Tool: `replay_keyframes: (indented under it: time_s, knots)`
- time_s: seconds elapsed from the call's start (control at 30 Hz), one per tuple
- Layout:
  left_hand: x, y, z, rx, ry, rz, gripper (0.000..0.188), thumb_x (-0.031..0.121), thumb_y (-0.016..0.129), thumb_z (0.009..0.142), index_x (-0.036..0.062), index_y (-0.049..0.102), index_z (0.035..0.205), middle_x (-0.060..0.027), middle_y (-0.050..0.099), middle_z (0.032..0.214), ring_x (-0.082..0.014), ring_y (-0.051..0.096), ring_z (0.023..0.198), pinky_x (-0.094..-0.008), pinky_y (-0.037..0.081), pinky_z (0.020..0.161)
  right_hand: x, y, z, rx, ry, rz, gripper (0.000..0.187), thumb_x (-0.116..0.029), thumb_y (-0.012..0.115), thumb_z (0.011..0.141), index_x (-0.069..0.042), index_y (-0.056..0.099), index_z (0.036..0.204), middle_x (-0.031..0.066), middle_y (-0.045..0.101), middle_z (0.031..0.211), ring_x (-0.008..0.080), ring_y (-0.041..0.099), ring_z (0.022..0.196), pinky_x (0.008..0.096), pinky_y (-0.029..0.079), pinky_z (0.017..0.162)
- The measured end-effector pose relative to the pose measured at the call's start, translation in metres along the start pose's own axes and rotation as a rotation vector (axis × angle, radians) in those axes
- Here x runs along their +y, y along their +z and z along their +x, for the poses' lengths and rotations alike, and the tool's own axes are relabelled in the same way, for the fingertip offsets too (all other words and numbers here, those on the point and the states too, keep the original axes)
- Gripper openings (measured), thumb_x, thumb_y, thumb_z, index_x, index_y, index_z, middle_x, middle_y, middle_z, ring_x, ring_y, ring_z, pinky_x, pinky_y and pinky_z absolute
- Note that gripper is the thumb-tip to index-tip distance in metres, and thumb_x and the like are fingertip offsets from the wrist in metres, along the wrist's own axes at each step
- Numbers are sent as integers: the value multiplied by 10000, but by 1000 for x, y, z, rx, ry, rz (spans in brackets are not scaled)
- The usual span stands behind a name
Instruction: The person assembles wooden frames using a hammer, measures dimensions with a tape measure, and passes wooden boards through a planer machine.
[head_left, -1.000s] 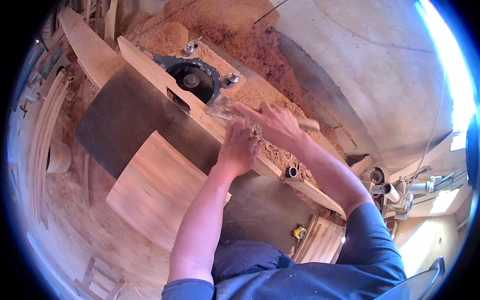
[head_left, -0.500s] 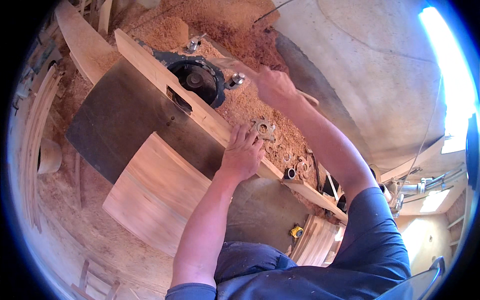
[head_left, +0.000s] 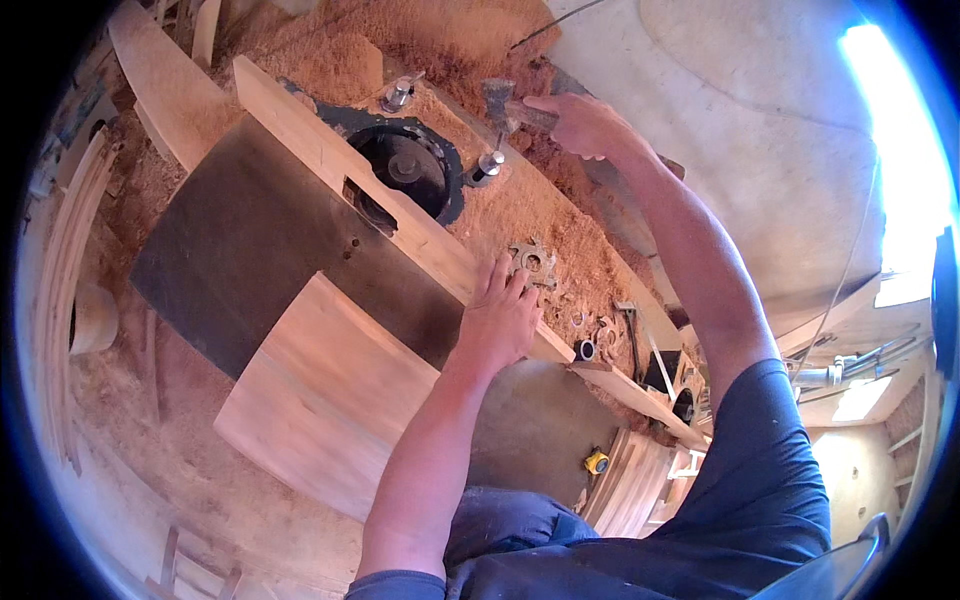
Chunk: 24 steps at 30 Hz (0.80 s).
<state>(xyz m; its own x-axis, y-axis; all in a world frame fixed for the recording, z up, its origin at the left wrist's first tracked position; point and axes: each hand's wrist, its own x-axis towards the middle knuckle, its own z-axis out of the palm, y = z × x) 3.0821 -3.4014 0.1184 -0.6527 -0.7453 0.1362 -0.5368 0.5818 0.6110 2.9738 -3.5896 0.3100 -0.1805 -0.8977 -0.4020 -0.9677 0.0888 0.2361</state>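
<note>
My left hand (head_left: 500,315) lies over a long wooden fence (head_left: 425,240), with its fingers curled across the top edge and the thumb hidden. Just beyond those fingertips is a toothed metal cutter disc (head_left: 533,262) among the shavings. Closed round a wooden handle, my right hand (head_left: 585,125) holds up what looks like a hatchet (head_left: 498,97); its flared metal head points left. The head hangs above and beyond a shiny metal clamp bolt (head_left: 490,164). Left of that bolt, a dark round spindle opening (head_left: 405,170) sits in the machine table behind the fence.
A second clamp bolt (head_left: 398,95) stands at the far side. Glued wood panels (head_left: 325,385) lie on the dark table (head_left: 235,250) before the fence. A yellow tape measure (head_left: 596,461) is near my body. Sawdust (head_left: 335,75) is heaped behind; stacked planks (head_left: 65,300) are at left.
My right hand has moved up and to the right, and the hatchet's blurred head now shows sharply, farther from me. My left hand stays on the fence while the whole view shifts slightly.
</note>
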Motion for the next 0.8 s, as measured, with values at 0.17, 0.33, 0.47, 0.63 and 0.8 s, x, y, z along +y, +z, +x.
replay_keyframes:
  time_s: [0.17,0.33,0.47,0.63,0.8]
  knots:
    - [3,14,-1,70,41,-93,398,335,541,986,84,639,1279,-121,471,1464,-368,268,1472,-514,113,1251,34,45,27,417,-161,192,682,-94,525,867,-370,487,1490,160,693,1232,352,677,1086,468,542,926]
    - [-8,12,-2,124,60,-96,397,311,556,976,86,629,1296,-134,459,1479,-367,275,1471,-522,127,1247,32,24,12,189,-153,-21,689,-60,527,882,-335,468,1511,147,735,1074,309,713,916,444,556,786]
    - [-23,4,-44,277,59,-117,427,266,581,951,80,591,1336,-150,445,1492,-381,306,1454,-547,196,1221,53,61,-36,86,-8,596,714,-8,504,853,-300,490,1505,88,640,777,189,578,579,379,466,510]
    - [-84,-15,-206,643,-495,132,554,145,671,873,22,516,1390,-230,419,1484,-401,353,1416,-542,271,1179,145,206,-100,-200,62,997,634,-13,554,892,-138,481,1510,25,514,627,137,499,476,311,392,421]
    - [-137,-27,-321,1200,-1256,-392,700,71,660,924,-27,307,1520,-240,402,1504,-361,451,1352,-494,384,1137,198,314,-143,-55,298,995,515,-21,611,866,-118,629,1372,111,652,716,214,642,586,364,525,563]
